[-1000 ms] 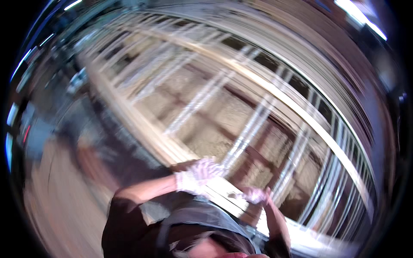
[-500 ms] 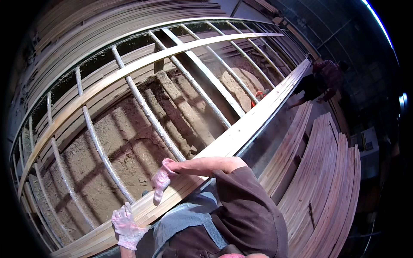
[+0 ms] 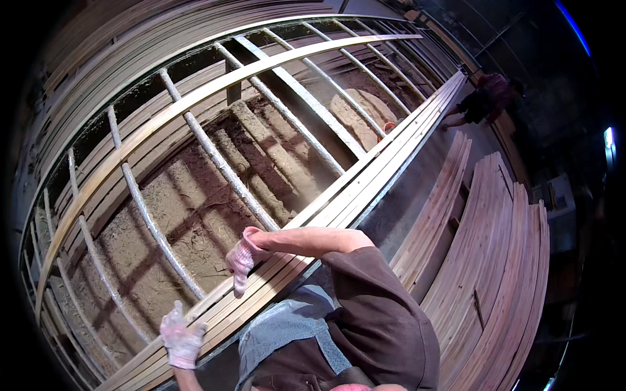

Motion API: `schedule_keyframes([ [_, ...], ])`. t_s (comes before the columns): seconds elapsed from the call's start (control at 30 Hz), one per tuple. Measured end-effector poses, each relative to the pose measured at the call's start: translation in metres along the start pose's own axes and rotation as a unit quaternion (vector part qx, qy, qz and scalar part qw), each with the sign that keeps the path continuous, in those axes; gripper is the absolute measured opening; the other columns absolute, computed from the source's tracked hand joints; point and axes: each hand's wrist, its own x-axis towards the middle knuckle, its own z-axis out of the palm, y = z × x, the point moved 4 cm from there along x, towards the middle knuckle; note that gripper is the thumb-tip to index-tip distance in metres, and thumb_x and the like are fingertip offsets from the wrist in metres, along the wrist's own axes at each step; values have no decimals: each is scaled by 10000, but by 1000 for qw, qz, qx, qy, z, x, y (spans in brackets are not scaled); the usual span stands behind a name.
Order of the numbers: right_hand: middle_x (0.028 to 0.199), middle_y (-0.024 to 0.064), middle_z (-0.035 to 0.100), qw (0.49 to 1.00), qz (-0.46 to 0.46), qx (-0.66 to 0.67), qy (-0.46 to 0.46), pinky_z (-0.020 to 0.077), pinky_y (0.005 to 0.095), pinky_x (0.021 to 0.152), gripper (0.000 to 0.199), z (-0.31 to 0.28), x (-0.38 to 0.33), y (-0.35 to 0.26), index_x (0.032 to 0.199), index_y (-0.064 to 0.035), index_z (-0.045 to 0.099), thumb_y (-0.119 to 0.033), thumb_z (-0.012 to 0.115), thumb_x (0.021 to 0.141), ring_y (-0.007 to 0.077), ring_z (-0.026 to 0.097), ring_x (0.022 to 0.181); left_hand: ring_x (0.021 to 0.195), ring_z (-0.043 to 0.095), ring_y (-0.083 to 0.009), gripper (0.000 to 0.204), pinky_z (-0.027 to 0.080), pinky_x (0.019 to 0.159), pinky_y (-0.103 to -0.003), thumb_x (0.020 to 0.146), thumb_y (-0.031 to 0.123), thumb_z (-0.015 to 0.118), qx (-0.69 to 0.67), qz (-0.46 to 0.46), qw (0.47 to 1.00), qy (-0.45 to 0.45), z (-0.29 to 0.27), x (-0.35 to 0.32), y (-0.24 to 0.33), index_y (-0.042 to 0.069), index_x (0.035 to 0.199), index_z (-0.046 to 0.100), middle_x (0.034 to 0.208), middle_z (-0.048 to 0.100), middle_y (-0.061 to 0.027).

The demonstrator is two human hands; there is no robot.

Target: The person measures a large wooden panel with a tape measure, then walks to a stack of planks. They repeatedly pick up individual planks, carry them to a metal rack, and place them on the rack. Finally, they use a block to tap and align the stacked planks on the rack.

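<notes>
The long wooden strips (image 3: 280,272) lie side by side along the frame's (image 3: 222,163) near edge. Expect them light singly, springy lengthwise — hold them across both edges. Your left hand (image 3: 180,336) is spread over them; your right (image 3: 241,262) points down — whether it pinches, you cannot tell.

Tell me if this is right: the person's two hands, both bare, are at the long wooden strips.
Not bare: the head view shows the left hand and right hand both gloved. They are at the long wooden strips.
</notes>
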Motion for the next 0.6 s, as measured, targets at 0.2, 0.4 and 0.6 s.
schedule_keyframes([
  [0.2,1075,169,722,996,-82,37,22,509,433,899,708,-31,-6,-8,1175,10,663,-613,692,840,312,684,1018,958,659,-412,490,526,858,-471,875,281,695,-190,-100,976,-39,-4,15,-85,-23,1254,632,1072,693,-226],
  [0.4,1056,166,724,998,-57,25,-4,515,439,882,692,-9,3,-6,1154,3,667,-604,713,825,316,689,1003,823,698,-372,187,558,719,-483,911,198,522,36,190,961,-200,48,33,-88,81,919,668,849,706,-169],
  [0.6,1038,163,726,999,-23,9,-46,520,445,865,676,19,9,5,1133,-4,672,-595,733,810,320,695,989,831,695,-392,239,551,708,-497,972,203,467,-85,190,945,-253,38,34,-80,85,921,669,886,707,-193],
])
